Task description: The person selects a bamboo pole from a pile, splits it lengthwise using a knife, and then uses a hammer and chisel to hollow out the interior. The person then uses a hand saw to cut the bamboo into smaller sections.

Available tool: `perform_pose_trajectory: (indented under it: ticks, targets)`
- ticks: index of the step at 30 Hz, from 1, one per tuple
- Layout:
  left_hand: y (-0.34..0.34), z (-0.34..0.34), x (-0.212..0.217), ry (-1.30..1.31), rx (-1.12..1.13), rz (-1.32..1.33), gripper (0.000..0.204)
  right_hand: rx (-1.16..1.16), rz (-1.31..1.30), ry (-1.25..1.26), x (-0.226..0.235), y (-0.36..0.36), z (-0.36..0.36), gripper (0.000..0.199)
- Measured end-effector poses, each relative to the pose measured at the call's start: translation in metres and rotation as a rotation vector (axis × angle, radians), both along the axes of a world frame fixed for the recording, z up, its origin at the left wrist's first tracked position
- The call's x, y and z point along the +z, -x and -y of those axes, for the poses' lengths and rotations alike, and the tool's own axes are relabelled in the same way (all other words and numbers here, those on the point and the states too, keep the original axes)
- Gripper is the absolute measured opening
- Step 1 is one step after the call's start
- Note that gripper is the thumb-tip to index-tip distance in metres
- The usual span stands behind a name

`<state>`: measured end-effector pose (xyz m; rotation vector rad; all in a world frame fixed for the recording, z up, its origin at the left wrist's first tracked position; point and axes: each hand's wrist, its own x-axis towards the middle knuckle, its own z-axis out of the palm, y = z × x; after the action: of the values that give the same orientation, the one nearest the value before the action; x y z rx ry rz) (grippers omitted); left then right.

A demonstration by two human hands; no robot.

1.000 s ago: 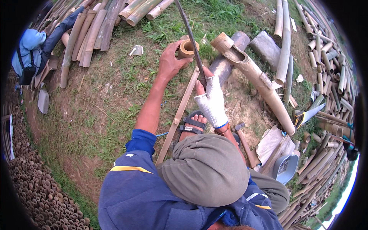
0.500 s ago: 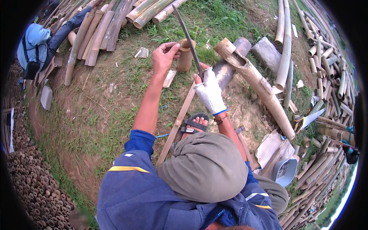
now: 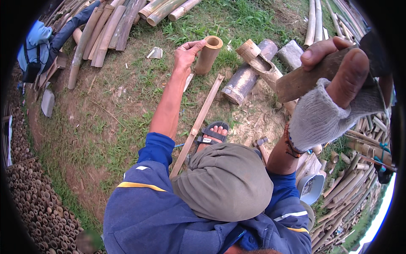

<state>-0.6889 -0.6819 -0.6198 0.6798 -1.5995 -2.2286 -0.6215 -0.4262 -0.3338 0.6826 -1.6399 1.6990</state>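
A short bamboo tube (image 3: 207,58) stands on the ground ahead of me, its open end up. My left hand (image 3: 189,55), bare, pinches the tube's upper rim with thumb and fingers. High on the right and close to the camera is my right hand (image 3: 327,103), in a white knitted glove that leaves thumb and fingertips bare. It is closed round the wooden handle of a machete (image 3: 311,75); most of the blade is out of sight behind the hand and in the dark rim. A long split bamboo strip (image 3: 198,125) slants between the tube and my knee.
A notched bamboo pole (image 3: 249,53) rests across a thick log (image 3: 241,84), beside a grey block (image 3: 291,55). Near my sandalled foot (image 3: 215,131) lies a hammer (image 3: 262,146). A blue basin (image 3: 311,188) sits at right. Bamboo piles surround the ground; another person (image 3: 38,51) is at upper left.
My right hand has swung the machete up and right, away from the tube, close to the camera. My left hand has moved slightly right onto the tube's rim; the tube now leans less hidden.
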Motion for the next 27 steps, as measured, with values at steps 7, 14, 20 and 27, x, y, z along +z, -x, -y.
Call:
perform_pose_trajectory:
  ticks: [7, 14, 20, 27]
  targets:
    - [-0.002, -0.02, 0.011, -0.01, 0.013, -0.023, 0.033, 0.057, 0.362, -0.695, -0.275, 0.013, 0.005, 0.046]
    - [-0.059, -0.013, -0.024, -0.025, 0.215, -0.04, 0.03, 0.161, 0.642, -0.598, -0.266, 0.004, 0.029, 0.046]
    - [-0.129, 0.025, -0.072, 0.474, 0.432, 0.185, 0.024, 0.305, 0.764, -0.443, -0.233, 0.014, 0.01, 0.048]
    - [-0.269, 0.051, -0.143, 1.282, 0.572, 0.555, 0.033, 0.173, 0.194, 0.002, 0.003, -0.004, -0.042, 0.065]
